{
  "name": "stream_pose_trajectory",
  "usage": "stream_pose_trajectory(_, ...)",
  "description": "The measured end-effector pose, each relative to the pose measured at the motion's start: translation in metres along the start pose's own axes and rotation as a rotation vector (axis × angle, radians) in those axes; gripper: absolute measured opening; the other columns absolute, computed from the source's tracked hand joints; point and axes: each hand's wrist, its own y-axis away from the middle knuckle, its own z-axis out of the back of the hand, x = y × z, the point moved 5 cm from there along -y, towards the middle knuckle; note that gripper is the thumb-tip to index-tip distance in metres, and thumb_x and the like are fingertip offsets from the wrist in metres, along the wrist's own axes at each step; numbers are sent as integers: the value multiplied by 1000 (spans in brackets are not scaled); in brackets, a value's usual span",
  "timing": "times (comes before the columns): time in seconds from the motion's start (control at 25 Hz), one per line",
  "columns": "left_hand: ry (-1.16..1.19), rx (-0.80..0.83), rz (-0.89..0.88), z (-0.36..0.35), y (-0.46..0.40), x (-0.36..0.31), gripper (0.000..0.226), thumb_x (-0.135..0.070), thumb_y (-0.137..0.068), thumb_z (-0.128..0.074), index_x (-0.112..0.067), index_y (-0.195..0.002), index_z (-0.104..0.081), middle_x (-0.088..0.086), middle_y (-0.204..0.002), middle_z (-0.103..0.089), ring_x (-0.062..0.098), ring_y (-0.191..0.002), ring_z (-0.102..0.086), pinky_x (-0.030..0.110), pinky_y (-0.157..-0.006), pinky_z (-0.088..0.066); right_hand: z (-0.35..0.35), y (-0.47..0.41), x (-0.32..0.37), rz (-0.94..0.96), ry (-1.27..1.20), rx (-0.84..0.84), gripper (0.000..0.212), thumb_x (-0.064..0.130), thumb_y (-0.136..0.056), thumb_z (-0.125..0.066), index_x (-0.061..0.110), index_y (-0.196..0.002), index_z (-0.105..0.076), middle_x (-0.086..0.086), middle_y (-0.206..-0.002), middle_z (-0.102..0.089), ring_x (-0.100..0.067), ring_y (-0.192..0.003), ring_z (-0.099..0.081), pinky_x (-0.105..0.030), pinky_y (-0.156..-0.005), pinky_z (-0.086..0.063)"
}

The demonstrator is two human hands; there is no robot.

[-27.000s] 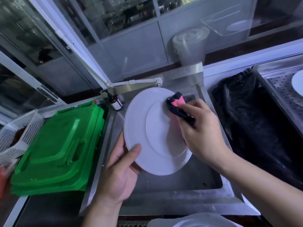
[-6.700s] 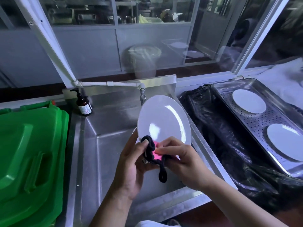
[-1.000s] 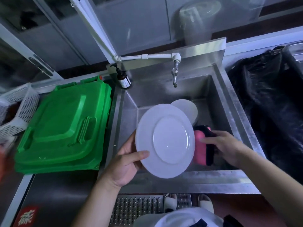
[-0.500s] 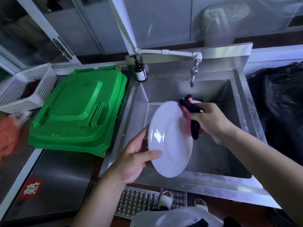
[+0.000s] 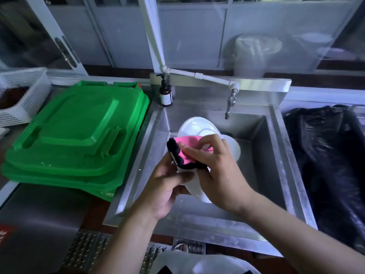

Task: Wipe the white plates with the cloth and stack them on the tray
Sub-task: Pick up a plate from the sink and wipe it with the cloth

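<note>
Head view: over the sink (image 5: 276, 155), the left hand (image 5: 166, 186) grips the plate (image 5: 194, 127), now tipped edge-on; the right hand (image 5: 215, 167) has brought the cloth (image 5: 187, 147) onto it, pinched tight, so wiping's underway.

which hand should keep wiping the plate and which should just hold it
Right hand wipes: it already presses the pink cloth on the plate. Left hand steadies the plate's lower rim.

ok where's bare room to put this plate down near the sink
Bare steel counter lies in front of the green lids. The sink floor right of the second plate is free. The middle is crowded by both hands, cloth and held plate.
</note>
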Motion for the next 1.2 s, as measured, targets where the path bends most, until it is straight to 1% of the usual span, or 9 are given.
stream_pose_trajectory(0.08, 103, 110, -12, -3, -3, 0, 51, -5, -80, -62, -20, -129, -65, 12, -118, -72, 27, -105, -69, 41, -65, -60, -1, 7, 2, -10, 24, -7, 47, 23, -85, -47, 21, -126, -69, -9, -114, -55, -33, -100, -51, -38, -88, -46)
stream_pose_trajectory(0.16, 207, 189, 2, -5, -7, -1, 53, -29, -87, -69, -12, -136, -59, 18, -124, -69, 31, -111, -67, 47, -76, -60, 0, 12, 4, 7, 74, 0, 40, 26, -92, -52, 22, -129, -68, -3, -120, -52, -27, -104, -47, -32, -91, -42)
stream_pose_trajectory(0.28, 310, 128, 108, -2, -14, 3, 52, -47, -94, -51, -9, -124, -71, 21, -118, -72, 31, -105, -71, 41, -76, -61, -4, 22, 5, 39, 173, 42, 41, 17, -93, -51, 24, -130, -67, -1, -126, -50, -27, -109, -45, -32, -94, -43)
stream_pose_trajectory(0.44, 365, 181, 86, 3, -24, 8, 52, -31, -100, -49, -7, -146, -48, 27, -138, -59, 40, -116, -65, 46, -92, -56, -8, 36, 6, 63, 292, 96, 56, 3, -85, -39, 22, -130, -67, -5, -127, -51, -31, -108, -47, -38, -92, -47)
stream_pose_trajectory(0.64, 463, 255, 140, 3, -35, 23, 46, -12, -99, -48, -4, -145, -49, 33, -139, -55, 43, -120, -59, 46, -97, -54, 0, 55, 4, 52, 378, 149, 56, -3, -87, -39, 20, -130, -68, 0, -130, -50, -29, -115, -47, -38, -96, -48)
stream_pose_trajectory(0.84, 413, 320, 180, 6, -47, 25, 44, -15, -94, -49, -22, -136, -61, 14, -128, -68, 30, -110, -68, 44, -76, -62, 29, 87, -8, 41, 495, 144, 56, -3, -87, -47, 26, -131, -66, 0, -129, -49, -25, -118, -44, -40, -104, -42)
stream_pose_trajectory(0.92, 412, 334, 198, 9, -55, 21, 44, -13, -94, -46, -27, -132, -64, 7, -125, -71, 24, -107, -70, 43, -70, -62, 41, 102, -19, -24, 499, 105, 57, -2, -88, -45, 29, -132, -64, 1, -129, -49, -24, -119, -44, -40, -104, -40)
stream_pose_trajectory(1.04, 374, 370, 178, 15, -67, 12, 43, -15, -91, -56, -31, -130, -66, 4, -124, -70, 22, -110, -68, 42, -75, -61, 50, 120, -42, -218, 397, -42, 67, -13, -80, -47, 28, -130, -65, -1, -125, -52, -23, -118, -50, -32, -101, -43)
stream_pose_trajectory(1.2, 271, 409, 191, 10, -71, 5, 45, -12, -87, -50, -32, -120, -72, 2, -117, -73, 20, -104, -70, 37, -69, -63, 51, 130, -73, -661, 54, -385, 44, -17, -88, -56, 19, -103, -75, -7, -110, -62, -23, -92, -63, -26, -79, -53)
